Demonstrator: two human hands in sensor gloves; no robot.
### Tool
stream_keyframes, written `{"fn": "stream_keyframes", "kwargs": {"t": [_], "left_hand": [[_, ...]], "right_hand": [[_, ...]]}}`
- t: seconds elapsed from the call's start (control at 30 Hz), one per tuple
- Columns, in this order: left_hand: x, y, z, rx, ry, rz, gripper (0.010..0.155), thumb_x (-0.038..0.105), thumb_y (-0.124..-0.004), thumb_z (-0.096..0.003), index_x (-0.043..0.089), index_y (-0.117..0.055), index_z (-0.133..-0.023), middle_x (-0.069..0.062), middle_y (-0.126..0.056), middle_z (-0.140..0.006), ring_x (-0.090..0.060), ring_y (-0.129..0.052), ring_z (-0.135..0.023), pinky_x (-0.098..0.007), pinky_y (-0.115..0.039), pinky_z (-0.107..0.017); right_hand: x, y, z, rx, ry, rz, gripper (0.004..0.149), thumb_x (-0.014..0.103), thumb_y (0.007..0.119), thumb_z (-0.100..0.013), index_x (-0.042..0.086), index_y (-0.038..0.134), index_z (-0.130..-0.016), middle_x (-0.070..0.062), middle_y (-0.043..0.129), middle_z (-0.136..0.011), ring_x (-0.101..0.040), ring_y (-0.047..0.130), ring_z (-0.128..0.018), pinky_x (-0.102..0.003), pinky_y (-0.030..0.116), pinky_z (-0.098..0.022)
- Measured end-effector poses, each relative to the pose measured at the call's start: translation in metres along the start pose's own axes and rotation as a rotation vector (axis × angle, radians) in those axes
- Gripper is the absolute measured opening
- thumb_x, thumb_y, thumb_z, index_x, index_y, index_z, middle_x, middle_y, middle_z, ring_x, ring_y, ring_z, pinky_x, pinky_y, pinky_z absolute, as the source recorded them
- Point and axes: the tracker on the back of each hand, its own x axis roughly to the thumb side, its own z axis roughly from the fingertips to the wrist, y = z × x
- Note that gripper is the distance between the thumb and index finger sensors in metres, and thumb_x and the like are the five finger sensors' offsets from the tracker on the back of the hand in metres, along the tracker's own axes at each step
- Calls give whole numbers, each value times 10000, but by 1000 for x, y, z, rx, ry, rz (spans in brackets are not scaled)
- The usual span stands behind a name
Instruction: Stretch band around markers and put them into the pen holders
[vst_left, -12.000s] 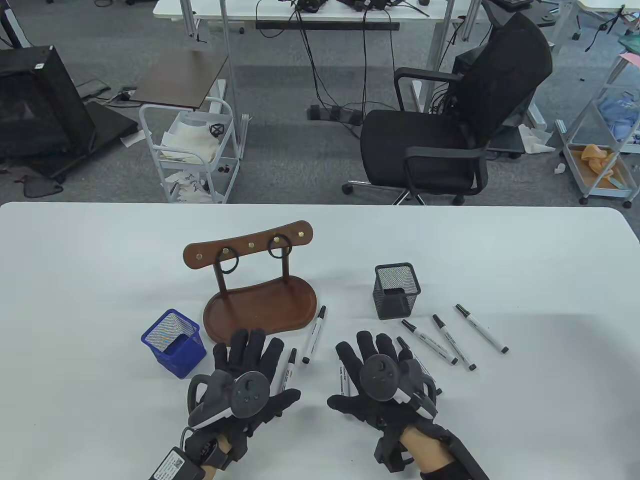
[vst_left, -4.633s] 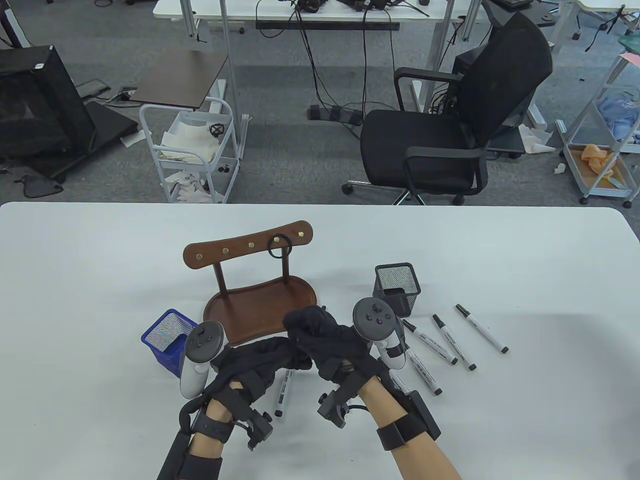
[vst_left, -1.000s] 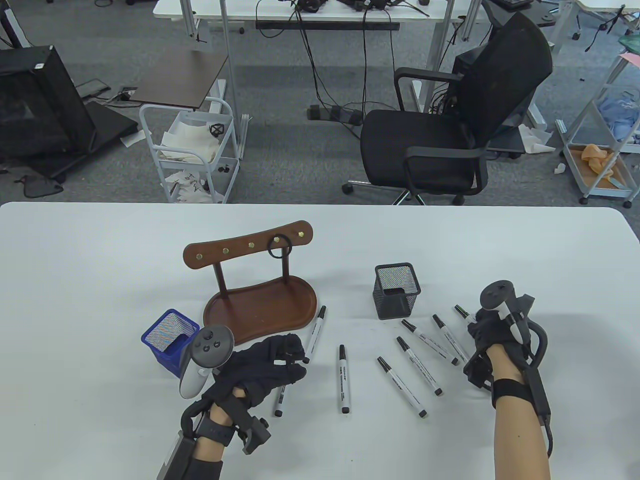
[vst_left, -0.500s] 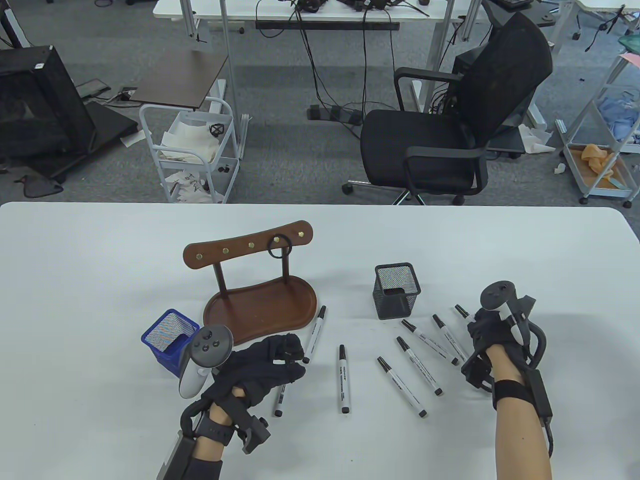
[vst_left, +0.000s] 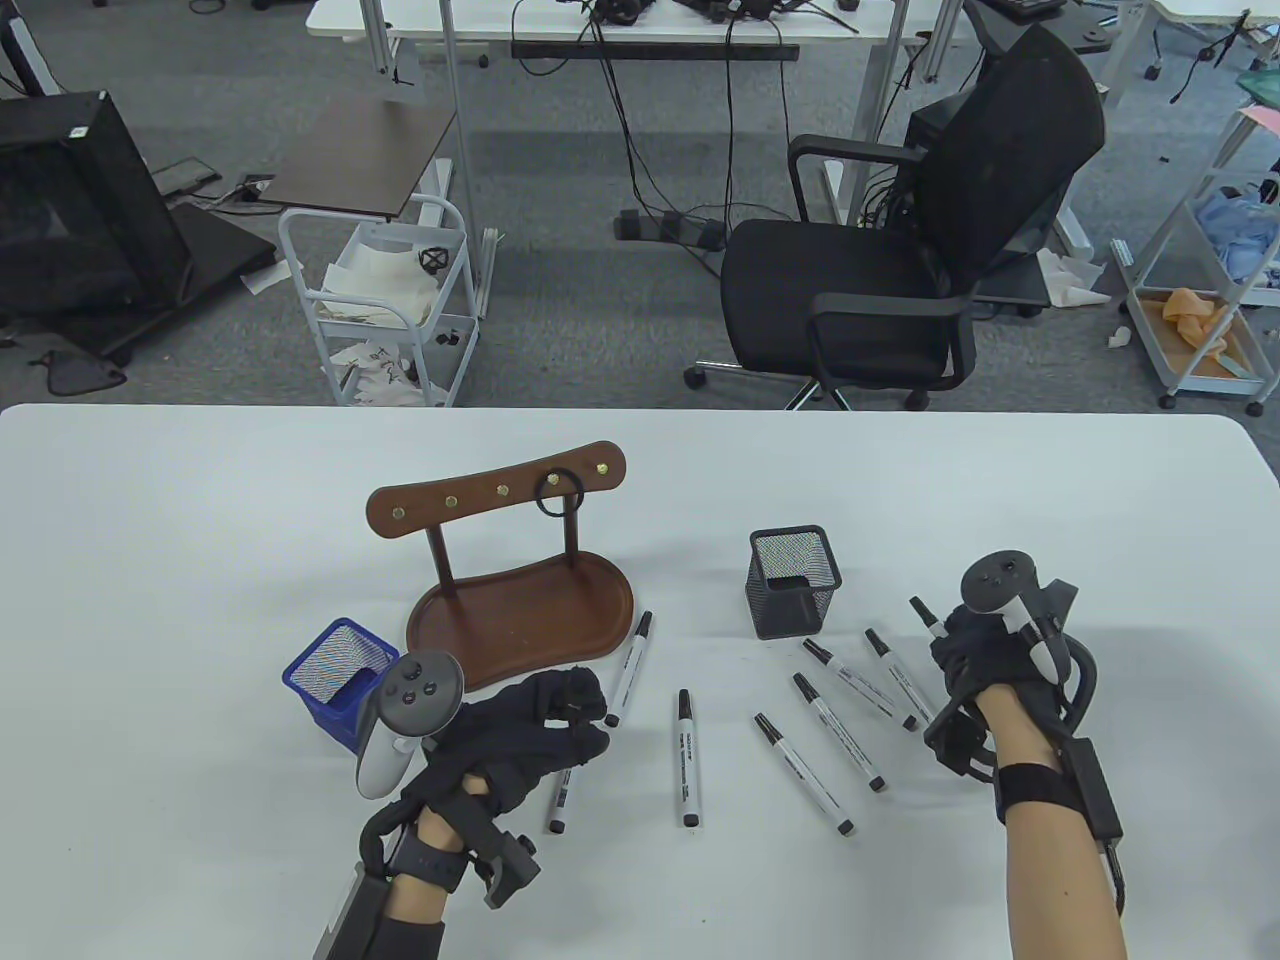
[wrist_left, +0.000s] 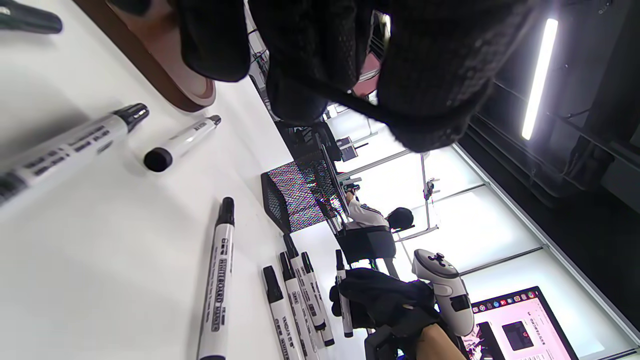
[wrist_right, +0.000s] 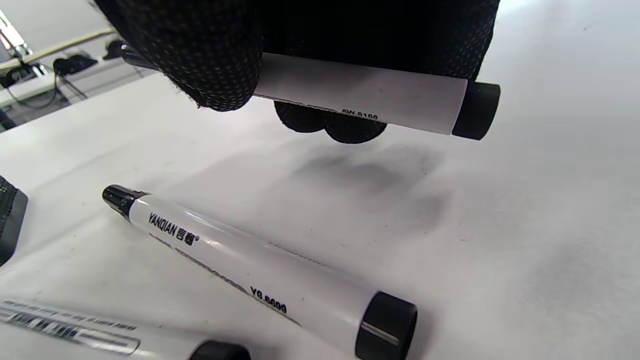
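Right hand (vst_left: 985, 665) at the worktop's (vst_left: 200, 560) right side, grip curled around 1 marker (wrist_right: 370, 97). Right wrist view: fingers (wrist_right: 200, 55) wrapped over the white barrel, flat black end sticking out to that view's right, marker lifted clear of the worktop with a shadow under it. Table view: its capped tip (vst_left: 922, 610) pokes out past the hand, pointing away and left, long axis on a diagonal.

Left hand (vst_left: 525, 735) sits just in front of the wooden stand (vst_left: 520, 620), fingers curled with a black band (wrist_left: 345, 102) stretched across them, seen as a thin dark line in the left wrist view. It holds no marker.

Markers flat on the worktop:
- 1 near the left hand (vst_left: 629, 668), just beside the stand's right edge, cap away, long axis nearly away/near with a slight lean right.
- 1 partly under the left hand (vst_left: 558, 803), same lean.
- 1 in the middle (vst_left: 687, 757), cap away, nearly straight away/near.
- 4 between middle and right hand (vst_left: 803, 773) (vst_left: 839, 731) (vst_left: 858, 693) (vst_left: 898, 678), roughly parallel, caps away and left, long axes diagonal.

Black mesh pen holder (vst_left: 794, 582) upright, just beyond those 4. Blue mesh pen holder (vst_left: 345, 682) upright, left of the stand, just beside the left hand's tracker (vst_left: 405, 715). Contents of either holder: cannot tell. 1 black ring (vst_left: 556, 493) hangs on a peg of the stand's top bar.
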Motion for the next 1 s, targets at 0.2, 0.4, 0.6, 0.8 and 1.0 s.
{"fn": "stream_keyframes", "kwargs": {"t": [0.2, 0.4, 0.6, 0.8, 1.0], "left_hand": [[0, -1, 0, -2, 3, -1, 707, 390, -939, -500, 71, -655, -1064, -168, -839, -1042, -522, -640, -1031, -769, -418, -730], [-1, -1, 0, -2, 5, 0, 704, 388, -937, -501, 73, -655, -1063, -169, -839, -1042, -521, -640, -1031, -769, -418, -731], [-1, -1, 0, -6, 5, 4, 703, 388, -936, -504, 72, -652, -1064, -170, -839, -1042, -522, -638, -1032, -770, -416, -731], [-1, -1, 0, -2, 3, 4, 702, 387, -935, -504, 71, -653, -1064, -172, -838, -1043, -524, -639, -1031, -770, -415, -730], [-1, -1, 0, -3, 4, 2, 701, 387, -934, -505, 71, -653, -1064, -173, -838, -1043, -527, -632, -1032, -770, -415, -730]], "right_hand": [[2, -5, 7, 64, -13, -40, 458, 308, 863, -503, 189, 725, -922, -125, 905, -948, -358, 941, -810, -558, 779, -620], [4, -5, 11, 145, -36, -79, 457, 295, 833, -520, 188, 673, -934, -121, 861, -955, -367, 904, -818, -579, 754, -628], [11, 0, 14, 205, -64, -94, 461, 272, 792, -533, 193, 605, -947, -106, 805, -960, -361, 852, -819, -596, 707, -654], [14, 7, 14, 241, -76, -103, 461, 251, 750, -540, 196, 569, -960, -97, 802, -918, -351, 835, -775, -600, 672, -660], [11, 10, 12, 225, -66, -114, 481, 266, 730, -542, 228, 532, -979, -45, 828, -789, -283, 843, -620, -545, 698, -591]]}}
